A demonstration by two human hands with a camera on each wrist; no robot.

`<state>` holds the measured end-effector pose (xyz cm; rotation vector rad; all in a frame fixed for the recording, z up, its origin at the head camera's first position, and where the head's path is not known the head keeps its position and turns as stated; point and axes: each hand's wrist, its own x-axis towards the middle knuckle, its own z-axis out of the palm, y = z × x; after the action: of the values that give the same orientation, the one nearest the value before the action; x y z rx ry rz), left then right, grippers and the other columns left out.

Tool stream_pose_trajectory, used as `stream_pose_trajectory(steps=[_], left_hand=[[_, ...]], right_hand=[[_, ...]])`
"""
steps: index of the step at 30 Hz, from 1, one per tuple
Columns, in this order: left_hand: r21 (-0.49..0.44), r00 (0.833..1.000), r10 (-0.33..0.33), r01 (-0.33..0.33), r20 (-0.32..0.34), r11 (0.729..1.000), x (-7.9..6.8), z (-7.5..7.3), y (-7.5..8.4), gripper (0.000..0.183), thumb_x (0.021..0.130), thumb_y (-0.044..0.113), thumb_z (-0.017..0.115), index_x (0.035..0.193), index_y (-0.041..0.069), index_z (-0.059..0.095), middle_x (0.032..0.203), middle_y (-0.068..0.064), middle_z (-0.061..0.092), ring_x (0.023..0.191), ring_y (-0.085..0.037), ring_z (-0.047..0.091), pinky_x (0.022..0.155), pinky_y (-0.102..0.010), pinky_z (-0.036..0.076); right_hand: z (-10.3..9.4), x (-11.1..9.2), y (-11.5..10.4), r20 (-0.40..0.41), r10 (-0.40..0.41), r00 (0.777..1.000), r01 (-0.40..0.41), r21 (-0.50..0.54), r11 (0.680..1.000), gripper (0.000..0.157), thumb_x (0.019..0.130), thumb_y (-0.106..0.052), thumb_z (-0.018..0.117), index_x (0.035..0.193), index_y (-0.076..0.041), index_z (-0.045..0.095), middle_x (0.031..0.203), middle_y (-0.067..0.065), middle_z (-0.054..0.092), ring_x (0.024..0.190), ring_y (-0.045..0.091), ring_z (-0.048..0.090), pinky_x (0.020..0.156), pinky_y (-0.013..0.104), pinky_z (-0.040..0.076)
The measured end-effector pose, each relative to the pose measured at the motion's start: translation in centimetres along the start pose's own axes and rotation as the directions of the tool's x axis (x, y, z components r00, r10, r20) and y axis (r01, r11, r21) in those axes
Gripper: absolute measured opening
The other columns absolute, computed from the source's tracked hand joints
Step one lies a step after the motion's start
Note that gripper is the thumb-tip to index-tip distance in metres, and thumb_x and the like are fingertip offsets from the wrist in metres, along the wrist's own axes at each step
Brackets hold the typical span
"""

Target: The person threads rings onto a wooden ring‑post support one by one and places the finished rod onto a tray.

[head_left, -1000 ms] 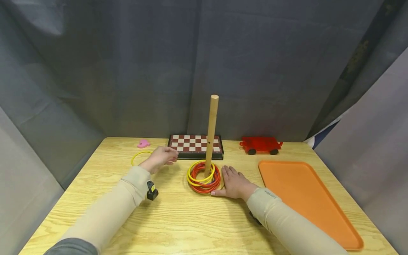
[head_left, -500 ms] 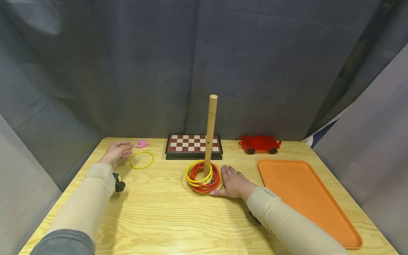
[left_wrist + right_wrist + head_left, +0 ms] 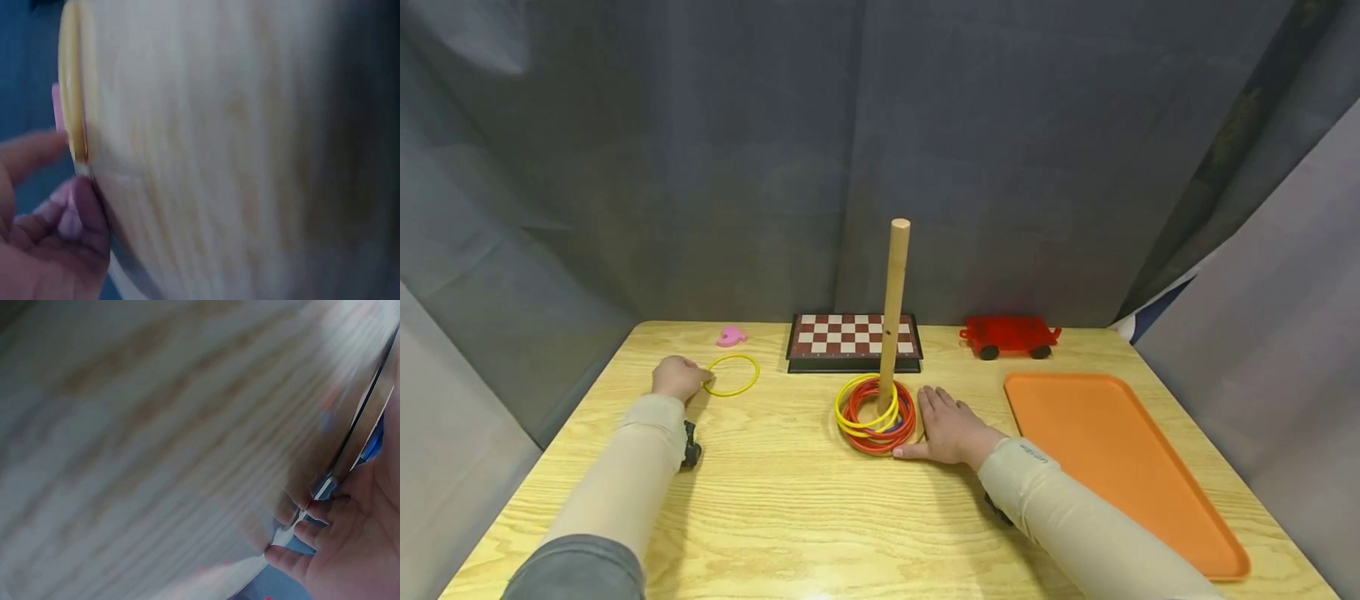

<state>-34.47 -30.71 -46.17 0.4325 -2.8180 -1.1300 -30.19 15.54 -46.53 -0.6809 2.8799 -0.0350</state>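
A thin yellow ring (image 3: 732,376) lies on the table at left. My left hand (image 3: 678,377) reaches its left edge; in the left wrist view the index finger (image 3: 37,150) meets the ring and the thumb is just below, a gap between them. An upright wooden peg (image 3: 892,317) stands at centre with several red and yellow rings (image 3: 877,446) stacked round its foot, and a bit of purple among them. My right hand (image 3: 952,429) rests beside the stack, fingers extended and thumb spread, touching the right side of the peg's base. It holds nothing.
Behind the peg lies a chessboard box (image 3: 820,342). A pink piece (image 3: 732,336) sits beyond the yellow ring. At back right is a red toy wagon (image 3: 1011,337), and an orange tray (image 3: 1097,450) covers the table's right side. Grey curtains (image 3: 737,167) enclose the table.
My left hand has moved left from in front of the chessboard, past the lone yellow ring, then down to its left edge. The right hand stays beside the stack.
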Motion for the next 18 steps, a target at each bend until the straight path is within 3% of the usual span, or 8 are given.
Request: stream_pose_trajectory(steps=[4, 7, 10, 12, 14, 16, 18], left_hand=[[0.207, 0.999, 0.032, -0.034, 0.013, 0.978, 0.1, 0.3, 1.0, 0.017, 0.086, 0.007, 0.062, 0.083, -0.009, 0.065, 0.096, -0.032, 0.066, 0.091, -0.045, 0.062, 0.083, -0.056, 0.056], [0.255, 0.999, 0.014, -0.026, 0.051, 0.967, -0.2, 0.3, 1.3, 0.018, 0.085, 0.005, 0.060, 0.090, -0.012, 0.066, 0.102, -0.035, 0.065, 0.093, -0.044, 0.063, 0.085, -0.056, 0.057], [0.259, 0.998, 0.008, -0.022, 0.055, 0.966, -0.5, 0.2, 1.1, 0.013, 0.087, 0.004, 0.059, 0.080, -0.007, 0.063, 0.089, -0.028, 0.064, 0.083, -0.038, 0.060, 0.077, -0.050, 0.056], [0.238, 0.999, 0.016, -0.026, 0.044, 0.971, -0.6, 0.0, 0.9, 0.016, 0.089, 0.004, 0.057, 0.075, -0.003, 0.059, 0.080, -0.022, 0.062, 0.074, -0.033, 0.058, 0.070, -0.044, 0.055], [0.182, 0.999, 0.037, -0.042, 0.031, 0.982, -0.7, -0.3, 0.8, 0.017, 0.092, 0.003, 0.056, 0.079, -0.007, 0.061, 0.080, -0.021, 0.062, 0.071, -0.031, 0.059, 0.067, -0.040, 0.055], [0.059, 0.997, 0.057, -0.061, 0.057, 0.996, -0.8, -0.5, 0.6, 0.017, 0.095, 0.002, 0.056, 0.094, -0.014, 0.062, 0.087, -0.024, 0.063, 0.072, -0.029, 0.064, 0.068, -0.038, 0.060], [-0.087, 0.990, 0.084, -0.075, 0.114, 0.993, -1.0, -0.9, 0.6, 0.025, 0.098, 0.000, 0.055, 0.113, -0.020, 0.058, 0.096, -0.026, 0.062, 0.075, -0.025, 0.065, 0.071, -0.034, 0.062]], right_hand=[[0.1, -0.1, 0.0, -0.001, 0.003, 1.000, -0.003, 0.010, 1.000, 0.119, 0.088, -0.081, 0.057, 0.159, 0.009, 0.024, 0.164, 0.027, 0.025, 0.151, 0.044, 0.025, 0.117, 0.060, 0.032], [0.2, 0.1, -0.2, 0.005, 0.002, 1.000, -0.002, 0.010, 1.000, 0.120, 0.087, -0.082, 0.056, 0.160, 0.008, 0.024, 0.164, 0.027, 0.025, 0.151, 0.043, 0.025, 0.117, 0.060, 0.032], [0.4, 0.1, -0.3, 0.011, 0.001, 1.000, -0.001, 0.013, 1.000, 0.120, 0.086, -0.082, 0.056, 0.160, 0.008, 0.024, 0.165, 0.026, 0.025, 0.151, 0.043, 0.025, 0.117, 0.060, 0.031], [0.4, 0.0, -0.3, 0.017, 0.007, 1.000, -0.007, 0.010, 1.000, 0.120, 0.086, -0.083, 0.056, 0.160, 0.007, 0.023, 0.165, 0.025, 0.024, 0.152, 0.042, 0.024, 0.118, 0.059, 0.030], [0.3, -0.1, -0.3, 0.007, 0.007, 1.000, -0.007, 0.013, 1.000, 0.120, 0.087, -0.081, 0.057, 0.160, 0.008, 0.024, 0.165, 0.026, 0.025, 0.151, 0.043, 0.024, 0.118, 0.060, 0.031], [0.2, -0.2, -0.2, 0.000, 0.009, 1.000, -0.009, 0.010, 1.000, 0.119, 0.087, -0.081, 0.058, 0.159, 0.008, 0.024, 0.164, 0.027, 0.026, 0.151, 0.043, 0.024, 0.118, 0.060, 0.031], [0.0, -0.3, -0.2, -0.007, 0.005, 1.000, -0.005, 0.012, 1.000, 0.119, 0.087, -0.080, 0.058, 0.159, 0.009, 0.025, 0.164, 0.027, 0.026, 0.151, 0.044, 0.025, 0.117, 0.060, 0.032]])
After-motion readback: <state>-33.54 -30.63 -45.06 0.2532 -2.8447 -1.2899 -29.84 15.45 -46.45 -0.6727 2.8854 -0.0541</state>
